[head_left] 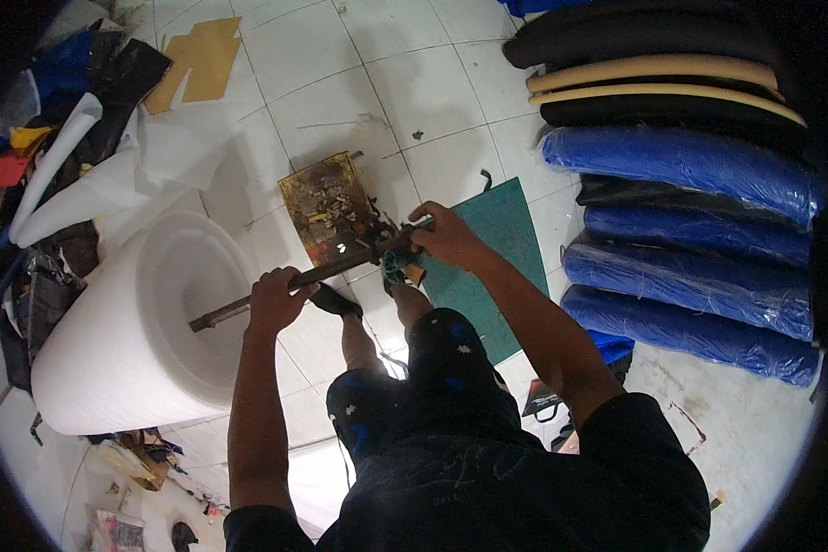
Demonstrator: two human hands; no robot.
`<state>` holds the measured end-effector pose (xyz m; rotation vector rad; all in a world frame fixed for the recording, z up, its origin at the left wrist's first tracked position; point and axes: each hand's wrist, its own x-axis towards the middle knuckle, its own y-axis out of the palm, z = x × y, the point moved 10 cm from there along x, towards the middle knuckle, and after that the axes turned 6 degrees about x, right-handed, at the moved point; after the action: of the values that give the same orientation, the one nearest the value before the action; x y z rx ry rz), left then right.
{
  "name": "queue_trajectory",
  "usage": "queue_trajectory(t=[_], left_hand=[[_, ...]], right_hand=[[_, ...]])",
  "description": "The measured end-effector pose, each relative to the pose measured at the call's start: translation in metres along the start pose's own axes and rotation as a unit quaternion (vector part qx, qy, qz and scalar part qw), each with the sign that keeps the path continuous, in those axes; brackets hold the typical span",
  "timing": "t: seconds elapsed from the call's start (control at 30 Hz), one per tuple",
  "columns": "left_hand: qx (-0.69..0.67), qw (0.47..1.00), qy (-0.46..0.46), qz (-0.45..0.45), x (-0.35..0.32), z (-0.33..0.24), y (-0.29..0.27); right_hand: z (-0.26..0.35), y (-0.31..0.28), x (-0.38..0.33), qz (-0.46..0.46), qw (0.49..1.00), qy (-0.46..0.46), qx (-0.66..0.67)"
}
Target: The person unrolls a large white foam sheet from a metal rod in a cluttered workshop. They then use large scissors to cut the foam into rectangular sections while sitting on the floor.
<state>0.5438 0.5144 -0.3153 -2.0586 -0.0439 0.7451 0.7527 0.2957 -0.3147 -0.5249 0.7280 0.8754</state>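
Observation:
A long dark bar (336, 267), metal by its look, slants across in front of my legs. My left hand (276, 299) is closed round it toward its left end, and my right hand (446, 241) grips it near the right end. The bar's left tip lies over the hollow end of a big white foam roll (92, 340); whether it reaches inside I cannot tell. A tangle of green cord (394, 266) hangs beside the bar near my right hand. Below the bar, on the floor, sits a worn yellow board (308, 189) covered with small scraps.
A green cutting mat (497, 221) lies on the tiled floor (340, 101) right of my feet. Several blue plastic-wrapped rolls (681, 166) and black rolls (653, 37) are stacked at the right. Fabric scraps (64, 83), white foam sheeting (120, 184) and cardboard (202, 60) lie far left.

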Motion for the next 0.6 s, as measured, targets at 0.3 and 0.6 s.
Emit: queue_trajectory(t=[0.3, 0.6], left_hand=[[0.007, 0.999, 0.023, -0.021, 0.032, 0.012, 0.002], [0.007, 0.995, -0.043, 0.088, 0.070, 0.037, 0.035]], right_hand=[[0.018, 0.001, 0.042, 0.049, 0.981, -0.190, -0.012], [0.023, 0.011, 0.094, 0.027, 0.949, -0.152, -0.274]])
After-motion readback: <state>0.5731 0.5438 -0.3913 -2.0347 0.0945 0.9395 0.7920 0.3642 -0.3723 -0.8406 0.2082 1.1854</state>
